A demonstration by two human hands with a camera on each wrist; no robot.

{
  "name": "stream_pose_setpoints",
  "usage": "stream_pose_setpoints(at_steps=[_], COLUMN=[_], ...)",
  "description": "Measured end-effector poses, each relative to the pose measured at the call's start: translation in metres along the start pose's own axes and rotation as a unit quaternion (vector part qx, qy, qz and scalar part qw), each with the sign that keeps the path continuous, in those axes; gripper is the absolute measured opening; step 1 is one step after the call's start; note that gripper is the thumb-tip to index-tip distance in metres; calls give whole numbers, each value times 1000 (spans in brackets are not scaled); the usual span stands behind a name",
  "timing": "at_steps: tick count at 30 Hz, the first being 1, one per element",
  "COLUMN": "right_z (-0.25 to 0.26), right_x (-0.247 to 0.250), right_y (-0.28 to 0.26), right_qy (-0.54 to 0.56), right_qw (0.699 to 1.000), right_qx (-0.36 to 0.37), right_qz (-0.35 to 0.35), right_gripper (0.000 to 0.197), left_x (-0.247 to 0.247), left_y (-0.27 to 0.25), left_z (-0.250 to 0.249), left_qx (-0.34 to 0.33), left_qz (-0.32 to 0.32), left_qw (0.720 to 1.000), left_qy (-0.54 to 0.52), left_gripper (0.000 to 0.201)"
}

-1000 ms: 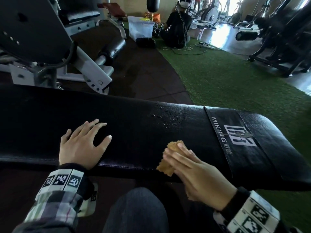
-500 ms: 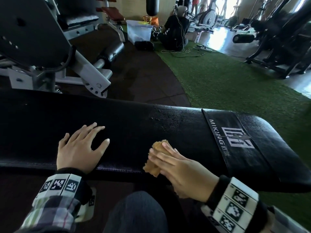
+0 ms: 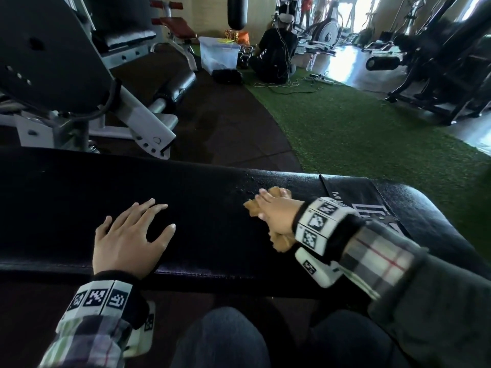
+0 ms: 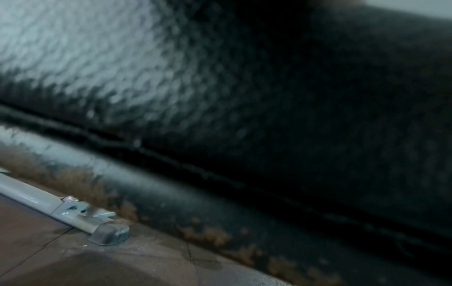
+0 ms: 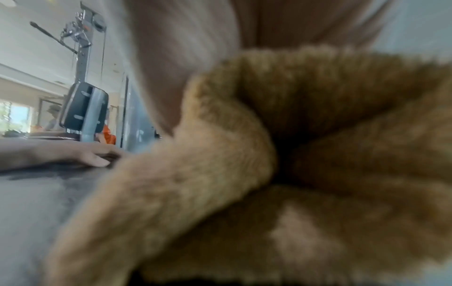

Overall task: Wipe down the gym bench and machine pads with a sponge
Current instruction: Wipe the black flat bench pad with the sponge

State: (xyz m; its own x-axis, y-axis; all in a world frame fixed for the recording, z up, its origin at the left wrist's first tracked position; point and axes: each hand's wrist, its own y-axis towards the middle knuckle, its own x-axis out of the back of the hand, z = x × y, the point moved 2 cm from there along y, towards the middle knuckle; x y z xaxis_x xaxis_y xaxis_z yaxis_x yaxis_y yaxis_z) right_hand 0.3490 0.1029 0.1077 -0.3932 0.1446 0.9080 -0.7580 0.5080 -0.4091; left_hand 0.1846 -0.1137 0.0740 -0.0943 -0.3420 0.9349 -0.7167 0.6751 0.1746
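Pressing the soft tan fleecy cloth (image 3: 282, 241) on the black padded table (image 3: 212, 208), the flat-fingered right hand (image 3: 276, 216) is working three o'clock of the spread left hand (image 3: 127, 240); the cloth's bunched middle is likely offering grip.

Left hand (image 3: 127, 240) at 8 o'clock, right hand (image 3: 276, 215) near 4, both bare. Each wrist: white band (image 3: 97, 298) of black square codes, black knit cuff (image 3: 342, 235), plaid sleeve (image 3: 377, 258). Dark green jacket sleeve (image 3: 438, 301) at 4 o'clock; dark jeans (image 3: 223, 341) at 6.

Tan fuzzy cloth (image 3: 283, 241), crumpled, lying right of centre on black padded bench (image 3: 212, 203).
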Motion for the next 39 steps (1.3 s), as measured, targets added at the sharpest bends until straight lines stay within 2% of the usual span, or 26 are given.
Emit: stream_pose_setpoints(at_steps=[4,6,8,11,14,18,21,25,28,30,33,39], right_z=[28,26,13,-14,-31,-17,9,21,4,-13,-43,-71], right_x=[1,-4,-9,-9,-2,14,17,4,-1,-3,-2,25], right_y=[-13,-30,-48,-56,-37,-7,1,-18,-45,-54,-46,27], right_qy=[20,30,43,50,23,0,8,42,62,59,45,-17], right_qw=[994,984,977,983,994,998,995,982,975,980,993,998], right_qx=[111,177,211,175,99,50,92,186,212,189,108,-30], right_qz=[-2,-3,-5,18,35,38,23,7,21,19,35,46], right_gripper=[58,56,54,54,55,56,57,54,52,53,54,53], left_x=[-1,-1,-1,-1,-1,-1,0,1,1,0,0,1], left_y=[0,0,0,0,2,2,2,1,1,1,1,1], left_z=[2,2,2,1,2,2,2,2,1,2,2,1], left_qx=[-5,-4,-5,-1,-3,-3,-4,1,2,3,0,3], left_qz=[0,2,3,-1,-4,-2,-2,1,2,1,-1,0], left_qw=[1000,1000,1000,1000,1000,1000,1000,1000,1000,1000,1000,1000], left_qy=[0,2,4,1,1,4,3,0,1,-1,0,0], left_gripper=[66,57,51,51,51,56,65,52,51,50,51,55])
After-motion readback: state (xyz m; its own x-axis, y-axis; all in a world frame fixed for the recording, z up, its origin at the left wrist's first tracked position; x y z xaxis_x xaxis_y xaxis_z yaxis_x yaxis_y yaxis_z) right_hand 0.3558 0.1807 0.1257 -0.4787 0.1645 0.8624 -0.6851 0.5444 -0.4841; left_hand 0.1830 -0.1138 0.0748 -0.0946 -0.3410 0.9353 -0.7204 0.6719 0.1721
